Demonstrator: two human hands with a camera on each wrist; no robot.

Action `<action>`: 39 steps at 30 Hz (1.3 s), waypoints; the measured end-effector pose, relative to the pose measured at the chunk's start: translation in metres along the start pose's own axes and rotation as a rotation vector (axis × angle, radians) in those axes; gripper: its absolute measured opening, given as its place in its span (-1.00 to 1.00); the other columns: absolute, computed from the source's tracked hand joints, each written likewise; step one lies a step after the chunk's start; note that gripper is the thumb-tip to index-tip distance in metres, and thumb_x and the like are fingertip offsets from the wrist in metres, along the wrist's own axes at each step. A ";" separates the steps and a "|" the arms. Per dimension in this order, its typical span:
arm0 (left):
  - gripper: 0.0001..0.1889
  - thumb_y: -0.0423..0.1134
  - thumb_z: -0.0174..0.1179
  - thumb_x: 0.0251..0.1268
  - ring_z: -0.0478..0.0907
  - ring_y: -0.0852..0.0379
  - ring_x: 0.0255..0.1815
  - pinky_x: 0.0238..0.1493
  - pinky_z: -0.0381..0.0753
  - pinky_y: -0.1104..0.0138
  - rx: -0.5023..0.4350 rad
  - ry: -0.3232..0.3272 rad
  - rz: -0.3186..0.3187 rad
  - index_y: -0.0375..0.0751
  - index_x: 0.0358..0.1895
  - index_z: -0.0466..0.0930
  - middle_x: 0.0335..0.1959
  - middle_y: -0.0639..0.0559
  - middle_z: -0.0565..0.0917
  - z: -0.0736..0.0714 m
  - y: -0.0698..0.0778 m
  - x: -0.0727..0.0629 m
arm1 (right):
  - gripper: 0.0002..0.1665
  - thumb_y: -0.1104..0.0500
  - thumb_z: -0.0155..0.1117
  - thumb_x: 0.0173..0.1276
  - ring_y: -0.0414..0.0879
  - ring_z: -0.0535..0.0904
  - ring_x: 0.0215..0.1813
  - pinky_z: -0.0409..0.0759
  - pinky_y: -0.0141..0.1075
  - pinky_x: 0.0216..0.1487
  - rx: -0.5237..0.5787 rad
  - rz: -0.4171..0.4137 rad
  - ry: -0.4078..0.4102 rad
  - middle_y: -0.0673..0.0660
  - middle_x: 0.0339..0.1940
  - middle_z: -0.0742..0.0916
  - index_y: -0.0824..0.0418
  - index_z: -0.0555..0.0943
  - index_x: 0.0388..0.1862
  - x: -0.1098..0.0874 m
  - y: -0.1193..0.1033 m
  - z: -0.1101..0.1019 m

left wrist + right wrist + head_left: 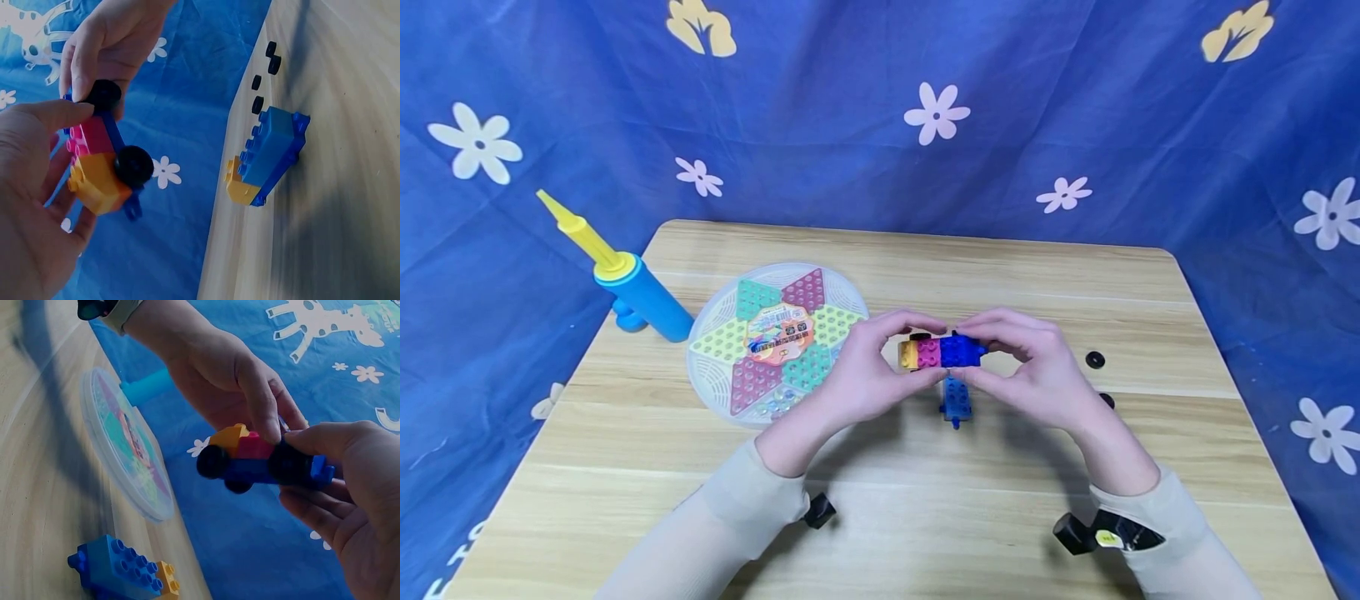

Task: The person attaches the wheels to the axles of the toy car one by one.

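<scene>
Toy car [942,352] (orange, pink and blue) is held up between left hand [872,367] and right hand [1037,358], both gripping it; beneath them stands a blue-and-orange brick car [957,400]; loose wheels [1095,360] lie right of the right hand.

wears long, plain sleeves [700,533] in pale greyish beige, ending in smooth cuffs [771,492]. by the left cuff, carries a small black block [820,511] with squared edges. on the right sleeve [1198,546], bears another black block [1072,534], joined to a glossy black piece [1135,531] and marked with a small yellow label [1108,539], printed too small to read.
</scene>
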State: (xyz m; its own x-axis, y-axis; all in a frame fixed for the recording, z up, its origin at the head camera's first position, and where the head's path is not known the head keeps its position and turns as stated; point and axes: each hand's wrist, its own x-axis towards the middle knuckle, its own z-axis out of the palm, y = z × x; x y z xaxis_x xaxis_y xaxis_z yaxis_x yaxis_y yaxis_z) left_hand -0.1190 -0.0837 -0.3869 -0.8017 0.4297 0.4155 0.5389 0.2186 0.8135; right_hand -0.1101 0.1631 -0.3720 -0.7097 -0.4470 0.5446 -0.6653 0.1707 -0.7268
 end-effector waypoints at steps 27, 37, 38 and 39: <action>-0.53 -0.29 0.62 0.17 0.69 0.12 0.18 0.23 0.67 0.19 -0.089 -0.090 0.005 -0.15 0.18 0.78 0.19 0.02 0.75 -0.017 -0.013 0.010 | -0.30 0.70 0.50 0.08 0.09 0.74 0.02 0.76 -0.12 0.08 0.185 0.075 0.033 0.29 0.10 0.72 0.41 0.68 0.24 -0.016 0.019 -0.018; -0.52 -0.22 0.61 0.22 0.70 0.15 0.13 0.24 0.66 0.21 0.010 -0.103 -0.043 -0.10 0.22 0.76 0.18 0.09 0.75 -0.022 -0.038 0.026 | -0.41 0.47 0.62 0.19 -0.01 0.73 0.09 0.72 -0.13 0.17 -0.019 0.130 -0.001 0.07 0.13 0.77 0.23 0.74 0.22 -0.006 0.048 -0.022; -0.52 -0.22 0.60 0.22 0.70 0.14 0.14 0.24 0.66 0.19 0.015 -0.104 -0.045 -0.11 0.22 0.76 0.18 0.09 0.75 -0.022 -0.040 0.028 | -0.42 0.44 0.63 0.20 -0.02 0.72 0.10 0.71 -0.11 0.18 -0.042 0.133 -0.002 0.05 0.14 0.78 0.21 0.75 0.22 -0.004 0.050 -0.023; -0.52 -0.22 0.60 0.22 0.70 0.13 0.14 0.24 0.66 0.18 0.020 -0.106 -0.046 -0.11 0.23 0.76 0.18 0.08 0.75 -0.022 -0.043 0.030 | -0.43 0.42 0.63 0.21 -0.03 0.72 0.12 0.70 -0.09 0.19 -0.059 0.137 -0.004 0.04 0.14 0.78 0.20 0.75 0.21 -0.003 0.053 -0.024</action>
State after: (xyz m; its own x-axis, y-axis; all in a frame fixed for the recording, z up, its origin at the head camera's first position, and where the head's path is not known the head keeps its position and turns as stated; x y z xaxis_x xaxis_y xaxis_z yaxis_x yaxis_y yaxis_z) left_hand -0.1721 -0.0996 -0.3998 -0.7947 0.5086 0.3314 0.5078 0.2578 0.8220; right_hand -0.1491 0.1946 -0.4022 -0.7938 -0.4192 0.4406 -0.5751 0.2818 -0.7680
